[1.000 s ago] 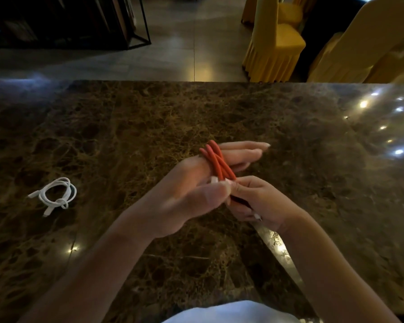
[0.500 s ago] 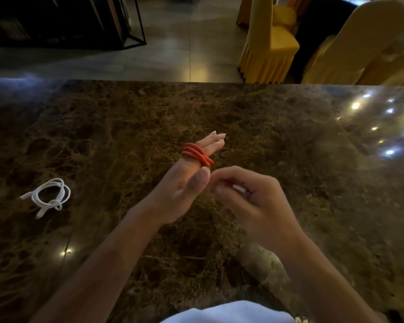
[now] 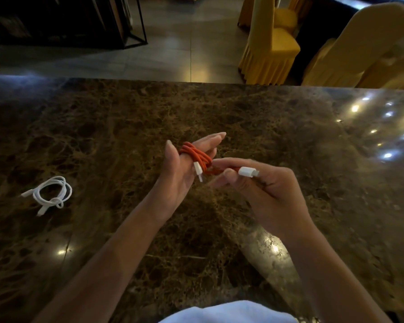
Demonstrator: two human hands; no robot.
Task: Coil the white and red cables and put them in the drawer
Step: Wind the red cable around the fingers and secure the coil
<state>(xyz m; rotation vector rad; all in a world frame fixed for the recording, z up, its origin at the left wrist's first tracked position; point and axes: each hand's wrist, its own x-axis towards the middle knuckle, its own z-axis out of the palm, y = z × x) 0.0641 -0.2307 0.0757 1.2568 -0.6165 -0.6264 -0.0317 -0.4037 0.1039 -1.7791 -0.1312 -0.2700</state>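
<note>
The red cable (image 3: pixel 197 155) is wound in several loops around the straight fingers of my left hand (image 3: pixel 180 173), above the middle of the marble table. One white plug hangs from the coil against my left palm. My right hand (image 3: pixel 264 190) pinches the cable's other end just behind its white plug (image 3: pixel 247 171), close to the right of the coil. The white cable (image 3: pixel 53 193) lies coiled and tied on the table at the left, apart from both hands. No drawer is in view.
The dark brown marble table (image 3: pixel 243 117) fills most of the view, with light reflections at the right. Beyond its far edge stand yellow-covered chairs (image 3: pixel 273 40) and a dark metal-framed shelf (image 3: pixel 63 19) on a tiled floor.
My right hand has drawn the free end out to the right, so its white plug now shows. My left thumb has lifted off the coil, and the other plug now hangs at my palm.
</note>
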